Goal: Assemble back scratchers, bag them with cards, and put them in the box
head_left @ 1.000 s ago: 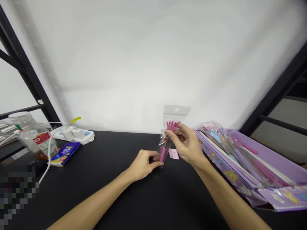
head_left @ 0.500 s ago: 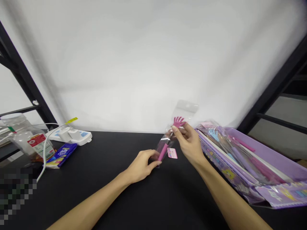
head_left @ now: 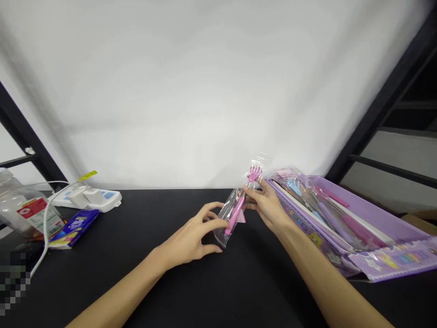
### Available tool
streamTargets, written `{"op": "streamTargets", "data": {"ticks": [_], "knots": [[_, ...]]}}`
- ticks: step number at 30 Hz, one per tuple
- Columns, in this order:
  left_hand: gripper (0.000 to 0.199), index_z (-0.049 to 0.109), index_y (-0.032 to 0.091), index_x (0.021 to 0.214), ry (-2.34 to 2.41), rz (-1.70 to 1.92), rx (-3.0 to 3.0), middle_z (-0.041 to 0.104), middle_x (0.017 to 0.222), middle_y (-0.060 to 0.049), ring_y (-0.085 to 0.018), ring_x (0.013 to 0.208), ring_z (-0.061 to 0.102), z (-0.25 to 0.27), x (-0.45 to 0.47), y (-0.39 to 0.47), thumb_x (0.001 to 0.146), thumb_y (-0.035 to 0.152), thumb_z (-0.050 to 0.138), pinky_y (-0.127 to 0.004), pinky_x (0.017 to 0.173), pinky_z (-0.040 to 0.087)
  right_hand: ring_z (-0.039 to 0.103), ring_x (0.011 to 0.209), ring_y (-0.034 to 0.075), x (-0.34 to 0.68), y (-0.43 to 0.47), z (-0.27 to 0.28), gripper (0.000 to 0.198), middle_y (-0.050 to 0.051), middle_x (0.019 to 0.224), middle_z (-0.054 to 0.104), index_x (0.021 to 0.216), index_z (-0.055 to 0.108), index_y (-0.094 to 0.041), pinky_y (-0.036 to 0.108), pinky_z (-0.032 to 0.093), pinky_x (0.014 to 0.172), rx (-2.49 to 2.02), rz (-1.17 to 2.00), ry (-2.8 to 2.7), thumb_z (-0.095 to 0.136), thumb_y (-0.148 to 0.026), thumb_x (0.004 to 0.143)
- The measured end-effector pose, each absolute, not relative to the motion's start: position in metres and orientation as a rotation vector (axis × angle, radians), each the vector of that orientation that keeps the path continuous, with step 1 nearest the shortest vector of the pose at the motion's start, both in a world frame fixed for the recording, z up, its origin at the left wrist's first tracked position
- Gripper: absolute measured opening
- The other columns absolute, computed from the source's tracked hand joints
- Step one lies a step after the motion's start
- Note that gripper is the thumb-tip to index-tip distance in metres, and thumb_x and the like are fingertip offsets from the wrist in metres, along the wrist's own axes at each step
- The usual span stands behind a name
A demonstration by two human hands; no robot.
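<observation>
A pink hand-shaped back scratcher lies slanted inside a clear plastic bag, its small hand-shaped head pointing up and away. My right hand is closed on it through the plastic, just below the head. At the lower end of the handle, my left hand has its fingers and thumb spread apart. One of its fingertips is at the handle's end, apparently touching the bag. Partly hidden behind the bag is a small pink card.
At right, a purple display box holds several bagged back scratchers, a blue one among them. On the left are a white power strip, a blue packet, a clear plastic jar and a white cable. A white wall rises behind the black table.
My left hand's fingers have spread from their pinch at the handle end. The back scratcher has turned, its head's palm side now facing me. The view has shifted slightly right.
</observation>
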State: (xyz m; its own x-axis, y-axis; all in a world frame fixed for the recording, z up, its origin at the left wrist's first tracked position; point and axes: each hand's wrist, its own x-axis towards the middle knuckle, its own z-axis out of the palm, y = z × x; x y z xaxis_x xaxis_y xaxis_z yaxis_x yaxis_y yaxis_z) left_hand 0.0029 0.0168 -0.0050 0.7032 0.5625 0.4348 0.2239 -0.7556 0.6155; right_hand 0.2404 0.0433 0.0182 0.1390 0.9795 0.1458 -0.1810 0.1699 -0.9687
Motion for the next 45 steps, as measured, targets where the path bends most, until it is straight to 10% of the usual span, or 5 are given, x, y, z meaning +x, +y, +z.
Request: {"op": "streamTargets", "data": {"ticks": [10,18,31,36,45], "knots": [[0.017,0.065,0.017,0.076,0.822,0.937,1.892,0.046,0.141,-0.008,-0.023,0.110,0.062,-0.009,0.019,0.008,0.083,0.031,0.072,-0.038,0.095,0.053,0.069,0.070,0.018,0.227,0.037,0.010,0.065,-0.001,0.077,0.070,0.131,0.047,-0.026,0.030,0.057,0.061,-0.992,1.187,-1.177,0.078,-0.043,0.076],[0.055,0.048,0.022,0.113,0.884,0.919,1.347,0.066,0.070,0.003,-0.017,0.066,0.068,-0.009,0.022,0.014,0.072,0.036,0.082,-0.032,0.068,0.058,0.069,0.072,0.019,0.219,0.035,0.009,0.061,0.000,0.076,0.069,0.131,0.049,-0.028,0.033,0.057,0.064,-0.952,1.228,-1.199,0.076,-0.043,0.079],[0.045,0.045,0.028,0.134,0.851,1.154,1.679,0.054,0.135,-0.009,-0.019,0.103,0.067,-0.001,0.008,0.026,0.093,0.042,0.057,-0.037,0.093,0.054,0.071,0.066,0.018,0.222,0.020,0.011,0.068,0.005,0.080,0.075,0.138,0.044,-0.022,0.027,0.056,0.056,-1.028,1.734,-1.608,0.076,-0.033,0.079],[0.033,0.061,0.019,0.114,0.938,1.161,1.651,0.067,0.108,-0.007,-0.017,0.086,0.067,-0.002,-0.001,0.036,0.088,0.039,0.065,-0.034,0.083,0.056,0.070,0.062,0.017,0.210,0.010,0.007,0.060,0.005,0.081,0.075,0.125,0.058,-0.019,0.027,0.055,0.056,-1.042,1.881,-1.775,0.080,-0.039,0.072],[0.055,0.050,0.023,0.129,0.927,1.115,1.584,0.062,0.120,-0.007,-0.012,0.074,0.065,-0.004,-0.004,0.036,0.080,0.029,0.073,-0.027,0.067,0.054,0.056,0.060,0.017,0.261,0.047,-0.003,0.041,0.003,0.067,0.062,0.078,0.067,-0.020,0.029,0.041,0.057,-1.637,0.434,-1.980,0.064,-0.060,0.080]]}}
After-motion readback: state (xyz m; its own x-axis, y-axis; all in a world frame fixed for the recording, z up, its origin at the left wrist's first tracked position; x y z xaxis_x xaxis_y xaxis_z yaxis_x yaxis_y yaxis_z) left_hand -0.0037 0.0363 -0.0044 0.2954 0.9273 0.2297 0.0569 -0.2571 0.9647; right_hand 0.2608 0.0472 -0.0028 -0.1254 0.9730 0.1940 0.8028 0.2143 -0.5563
